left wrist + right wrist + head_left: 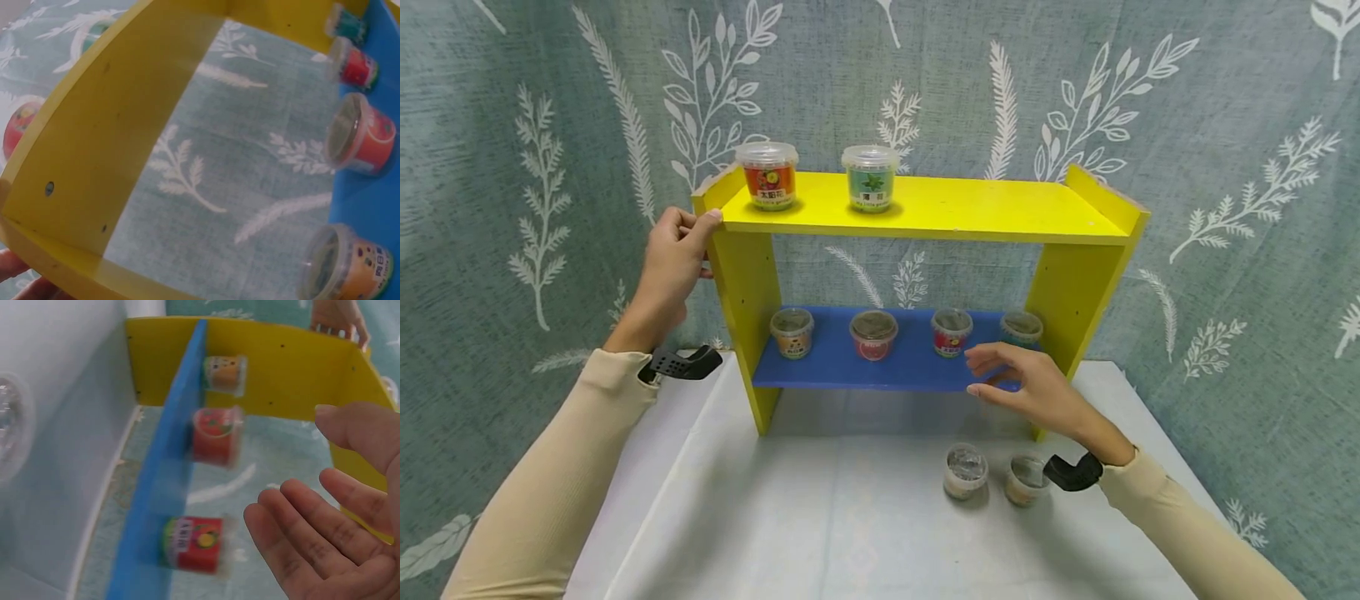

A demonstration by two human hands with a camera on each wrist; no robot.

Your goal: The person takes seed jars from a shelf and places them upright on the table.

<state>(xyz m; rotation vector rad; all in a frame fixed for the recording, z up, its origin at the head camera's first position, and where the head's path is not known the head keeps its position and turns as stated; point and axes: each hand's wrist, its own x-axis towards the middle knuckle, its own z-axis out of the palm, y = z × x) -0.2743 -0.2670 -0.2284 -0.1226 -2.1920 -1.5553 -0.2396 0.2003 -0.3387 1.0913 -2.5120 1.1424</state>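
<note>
At the upper left corner of a yellow shelf unit (pixel 925 208), my left hand (pixel 672 262) grips the side panel, thumb on its front edge. My right hand (pixel 1033 387) is empty, fingers loosely bent and apart from the thumb, in front of the right end of the blue board (pixel 835 377). Behind it a teal-labelled lidded cup (pixel 1021 325) is partly hidden. Left of that on the board stand a red-labelled cup (pixel 950 333), a pinkish-red cup (pixel 873 335) and an orange cup (pixel 792 333). On top are an orange-red cup (pixel 770 177) and a green cup (pixel 871 179).
Two more lidded cups stand on the white table in front of the unit: a clear-topped cup (pixel 965 472) and another cup (pixel 1026 481) close to my right wrist. A green leaf-patterned cloth (pixel 1240 275) hangs behind and at both sides.
</note>
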